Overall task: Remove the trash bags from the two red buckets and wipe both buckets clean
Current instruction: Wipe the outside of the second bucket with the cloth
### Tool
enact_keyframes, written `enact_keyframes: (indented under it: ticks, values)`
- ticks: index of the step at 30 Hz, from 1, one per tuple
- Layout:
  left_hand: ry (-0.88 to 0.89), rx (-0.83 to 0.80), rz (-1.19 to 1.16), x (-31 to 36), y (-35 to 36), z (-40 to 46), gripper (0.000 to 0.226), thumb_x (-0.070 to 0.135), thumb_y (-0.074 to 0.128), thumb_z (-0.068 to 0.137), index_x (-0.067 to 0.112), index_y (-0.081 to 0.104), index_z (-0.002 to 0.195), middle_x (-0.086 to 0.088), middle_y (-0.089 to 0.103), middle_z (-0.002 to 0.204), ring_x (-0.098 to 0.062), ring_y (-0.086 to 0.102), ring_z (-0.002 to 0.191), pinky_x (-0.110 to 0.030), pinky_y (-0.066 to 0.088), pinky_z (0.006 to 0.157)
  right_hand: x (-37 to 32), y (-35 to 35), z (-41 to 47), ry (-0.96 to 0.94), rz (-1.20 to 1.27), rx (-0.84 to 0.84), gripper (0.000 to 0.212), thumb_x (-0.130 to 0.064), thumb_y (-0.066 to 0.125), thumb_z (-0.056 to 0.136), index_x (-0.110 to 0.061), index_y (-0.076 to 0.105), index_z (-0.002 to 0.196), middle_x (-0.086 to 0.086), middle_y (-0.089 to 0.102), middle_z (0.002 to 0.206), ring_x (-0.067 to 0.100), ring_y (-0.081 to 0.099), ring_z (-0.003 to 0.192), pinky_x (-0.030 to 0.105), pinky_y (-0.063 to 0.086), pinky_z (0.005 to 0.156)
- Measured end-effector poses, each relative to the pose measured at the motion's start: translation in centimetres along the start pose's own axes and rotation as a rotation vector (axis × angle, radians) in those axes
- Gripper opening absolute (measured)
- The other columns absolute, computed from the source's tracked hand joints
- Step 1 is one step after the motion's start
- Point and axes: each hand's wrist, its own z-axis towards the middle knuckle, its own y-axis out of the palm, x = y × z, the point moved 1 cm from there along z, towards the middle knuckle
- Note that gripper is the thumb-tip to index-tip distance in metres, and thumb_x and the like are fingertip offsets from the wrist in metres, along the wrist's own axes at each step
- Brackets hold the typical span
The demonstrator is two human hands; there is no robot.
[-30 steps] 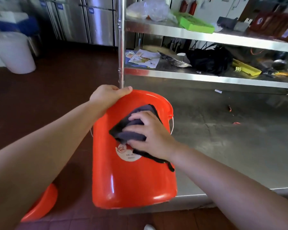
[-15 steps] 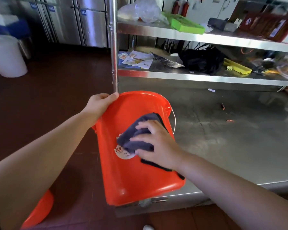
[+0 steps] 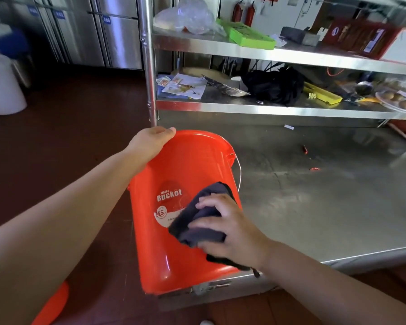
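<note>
The right hand (image 3: 230,228) has its fingers (image 3: 206,204) curled over a bunched dark cloth (image 3: 197,221), pressing it flat against the outer wall of the red bucket (image 3: 174,254). The left hand (image 3: 150,143) grips the rim at the far edge, thumb on top and the other fingers hidden inside.

The bucket lies tipped on its side at the corner of the steel surface (image 3: 314,207), mouth turned away from the person, no bag visible on it. It looks like thin, stiff, glossy plastic, so probably light and slick; the rim seems the surest hold (its wire handle (image 3: 239,170) hangs loose just beyond the cloth). The cloth is soft and folds easily.

Just left of the right fingers a label (image 3: 171,205) reads "water Bucket", with an "M.S" roundel below; the smaller print is too fine to read. Below the left forearm, a second red bucket (image 3: 53,306) shows only its edge on the floor.
</note>
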Motion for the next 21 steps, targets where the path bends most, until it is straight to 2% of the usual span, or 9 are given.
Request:
enact_keyframes:
  ticks: [2, 5, 8, 10, 12, 16, 19, 21]
  values:
    - [0.023, 0.012, 0.004, 0.1, 0.1, -0.1, 0.042, 0.062, 0.052, 0.08, 0.032, 0.067, 0.104, 0.002, 0.066, 0.11, -0.021, 0.06, 0.106, -0.042, 0.045, 0.099, 0.9, -0.4, 2.8, 0.022, 0.005, 0.056, 0.03, -0.024, 0.078, 0.073, -0.014, 0.074, 0.101, 0.009, 0.055, 0.118, 0.018, 0.047, 0.116, 0.032, 0.036, 0.104]
    - [0.042, 0.025, -0.014, 0.2, 0.1, -0.3, 0.046, 0.062, 0.051, 0.076, 0.024, 0.069, 0.095, -0.007, 0.069, 0.103, -0.029, 0.062, 0.103, -0.044, 0.048, 0.096, 2.7, -1.1, 7.9, 0.117, 0.005, 0.095, 0.029, -0.024, 0.075, 0.076, -0.018, 0.073, 0.105, 0.004, 0.052, 0.116, 0.015, 0.044, 0.114, 0.018, 0.026, 0.104]
    - [0.057, 0.067, 0.05, 0.0, -0.3, -0.1, 0.036, 0.057, 0.049, 0.084, 0.025, 0.064, 0.077, -0.005, 0.068, 0.092, -0.03, 0.063, 0.099, -0.042, 0.049, 0.091, 5.1, -1.8, 12.1, 0.283, 0.052, 0.194, 0.028, -0.022, 0.073, 0.08, -0.02, 0.072, 0.108, 0.0, 0.048, 0.115, 0.017, 0.044, 0.117, 0.021, 0.029, 0.104]
    - [0.07, 0.099, 0.133, -0.3, -0.6, -0.1, 0.035, 0.055, 0.045, 0.09, 0.027, 0.061, 0.075, 0.0, 0.064, 0.085, -0.028, 0.062, 0.095, -0.037, 0.049, 0.083, 5.8, -1.8, 13.1, 0.341, 0.07, 0.209, 0.028, -0.023, 0.072, 0.081, -0.022, 0.071, 0.109, -0.003, 0.047, 0.115, 0.017, 0.043, 0.118, 0.023, 0.03, 0.104]
    - [0.083, 0.095, 0.167, -0.6, -0.8, -0.1, 0.033, 0.053, 0.043, 0.092, 0.028, 0.061, 0.079, 0.001, 0.063, 0.084, -0.027, 0.061, 0.094, -0.036, 0.047, 0.081, 5.5, -1.3, 12.8, 0.321, 0.06, 0.196, 0.028, -0.024, 0.072, 0.081, -0.025, 0.071, 0.109, -0.005, 0.045, 0.115, 0.016, 0.041, 0.118, 0.021, 0.027, 0.102]
    - [0.085, 0.025, 0.092, -1.1, -1.5, -0.2, 0.03, 0.047, 0.048, 0.093, 0.022, 0.064, 0.093, -0.011, 0.067, 0.101, -0.03, 0.062, 0.099, -0.043, 0.048, 0.093, 3.4, -0.5, 9.2, 0.263, 0.069, 0.149, 0.031, -0.024, 0.074, 0.079, -0.022, 0.071, 0.11, -0.005, 0.045, 0.119, 0.013, 0.04, 0.119, 0.014, 0.024, 0.103]
    - [0.067, -0.012, -0.006, -1.4, -2.1, -0.3, 0.024, 0.045, 0.051, 0.093, 0.027, 0.063, 0.104, -0.003, 0.066, 0.108, -0.019, 0.06, 0.103, -0.03, 0.043, 0.091, 1.3, -0.1, 4.8, 0.212, 0.063, 0.09, 0.033, -0.024, 0.075, 0.076, -0.018, 0.072, 0.109, 0.001, 0.049, 0.124, 0.015, 0.043, 0.121, 0.021, 0.029, 0.106]
    - [0.055, -0.017, -0.002, -1.8, -2.3, -0.4, 0.03, 0.048, 0.05, 0.093, 0.028, 0.063, 0.111, 0.002, 0.064, 0.108, -0.016, 0.058, 0.103, -0.03, 0.041, 0.092, 0.2, 0.2, 1.7, 0.181, 0.072, 0.064, 0.032, -0.027, 0.073, 0.075, -0.019, 0.073, 0.106, 0.002, 0.05, 0.124, 0.012, 0.043, 0.122, 0.022, 0.031, 0.106]
